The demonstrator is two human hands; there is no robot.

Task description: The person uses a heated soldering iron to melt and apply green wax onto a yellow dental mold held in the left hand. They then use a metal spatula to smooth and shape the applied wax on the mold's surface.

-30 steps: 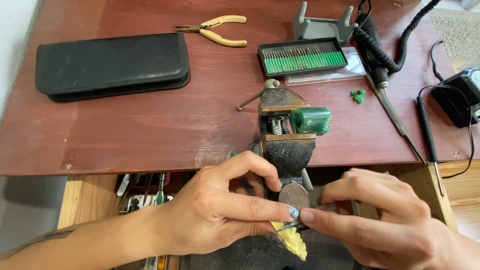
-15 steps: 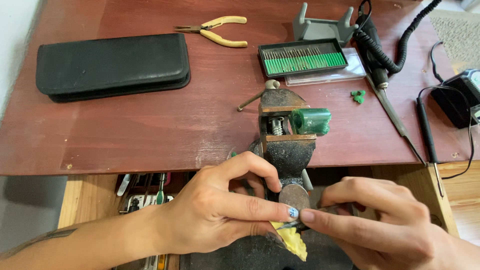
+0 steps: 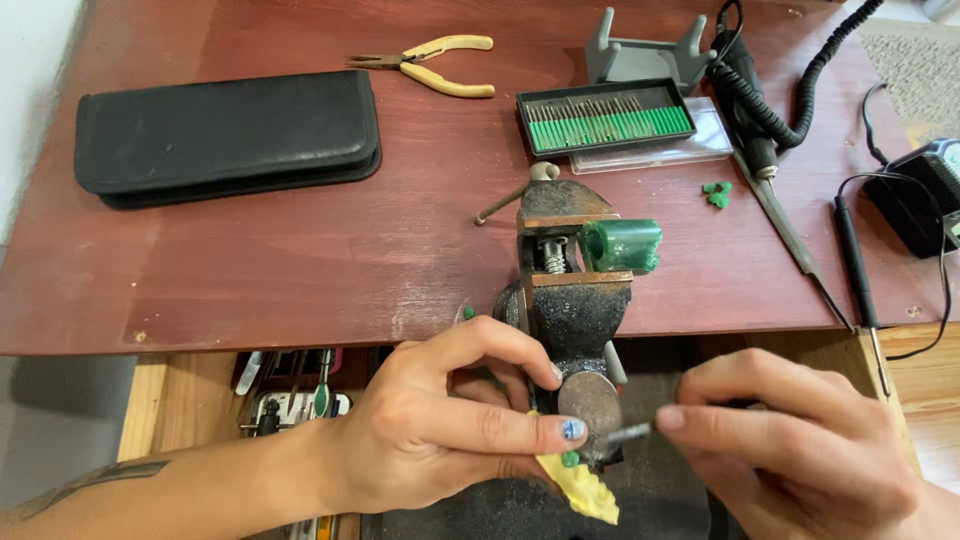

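A small vise (image 3: 572,300) is clamped on the near edge of the bench (image 3: 300,250), and both hands work right in front of it, just below its round front plate. The left hand (image 3: 440,430) comes in from the left with its fingers curled; thumb and forefinger pinch a yellow piece (image 3: 585,490) that carries a tiny green bit (image 3: 570,459) at its top, held against the vise's lower front. The right hand (image 3: 800,450) comes in from the right, closed around a thin metal tool (image 3: 630,433) whose tip points left toward the green bit, close to the left thumbnail. The hands are near each other but not touching.

In the vise jaws, on the right side, sits a green block (image 3: 622,245). Behind the vise lies a tray of green-shanked burs (image 3: 604,120), and to the right of the vise a few green crumbs (image 3: 716,193). Far left of the vise is a black case (image 3: 228,135), with yellow-handled pliers (image 3: 430,62) behind it. Right of the vise a coiled black cord (image 3: 790,90) runs along the bench.
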